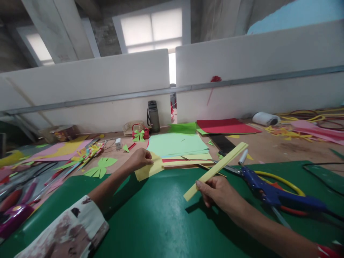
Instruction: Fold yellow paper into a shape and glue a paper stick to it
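My right hand (219, 191) pinches a long pale yellow paper strip (223, 166), slanting up to the right above the green mat (161, 222). Creases seem to run along its length. Farther left, my left hand (139, 159) has its fingers closed on the edge of a pale yellow paper sheet (152, 171) near the mat's far edge. Beside that sheet lie more pale yellow strips (185, 163) on the brown table. Scissors (231, 169) lie partly behind the held strip, and a blue glue gun (279, 195) rests right of my right hand.
Mint green sheets (177, 144) lie mid-table, with red sheets (228, 126) behind on the right. A dark bottle (153, 116) stands against the white partition (120, 79). Green paper leaves (100, 167), a purple tool (16, 218) and paper scraps lie at left; cables (309, 116) at right.
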Tool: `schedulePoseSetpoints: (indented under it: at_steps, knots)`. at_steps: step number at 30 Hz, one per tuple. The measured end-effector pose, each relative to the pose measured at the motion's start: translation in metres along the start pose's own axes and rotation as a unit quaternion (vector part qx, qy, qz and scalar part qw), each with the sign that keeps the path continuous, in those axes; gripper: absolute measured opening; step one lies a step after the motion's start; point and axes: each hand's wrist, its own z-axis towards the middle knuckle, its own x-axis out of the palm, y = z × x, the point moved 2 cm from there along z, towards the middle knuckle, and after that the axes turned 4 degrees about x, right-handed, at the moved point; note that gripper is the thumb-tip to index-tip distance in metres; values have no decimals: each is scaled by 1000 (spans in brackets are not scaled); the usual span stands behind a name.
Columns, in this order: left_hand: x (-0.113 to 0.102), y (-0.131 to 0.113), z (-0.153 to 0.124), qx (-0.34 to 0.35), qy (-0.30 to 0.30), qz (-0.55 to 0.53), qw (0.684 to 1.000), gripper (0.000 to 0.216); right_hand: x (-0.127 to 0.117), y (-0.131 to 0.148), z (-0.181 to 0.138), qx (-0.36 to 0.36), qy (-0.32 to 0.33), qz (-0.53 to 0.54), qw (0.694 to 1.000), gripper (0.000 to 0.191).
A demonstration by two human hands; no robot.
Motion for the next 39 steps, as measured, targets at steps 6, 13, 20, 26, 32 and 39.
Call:
schedulePoseSetpoints:
  at_steps: [6, 13, 20, 26, 32, 39]
  knots:
    - [-41, 3, -17, -4, -113, -94, 989, 13, -3, -2, 3, 5, 4, 8, 1000, 39]
    - [-22, -46, -48, 37, -111, -312, 943, 24, -2, -6, 6, 11, 1, 24, 1000, 33]
    - [26, -74, -65, 31, -9, -536, 844, 31, -5, -1, 3, 25, -8, 39, 999, 25]
    - [37, -83, -71, 19, 5, -548, 836, 21, -9, -2, 4, 68, 63, 12, 996, 39]
    - [36, -96, -78, 35, -43, -482, 874, 15, -17, 16, -16, -55, 12, -27, 998, 38]
    - [45, -104, -87, 119, -84, -376, 915, 11, -16, 38, -42, -391, -152, -113, 901, 14]
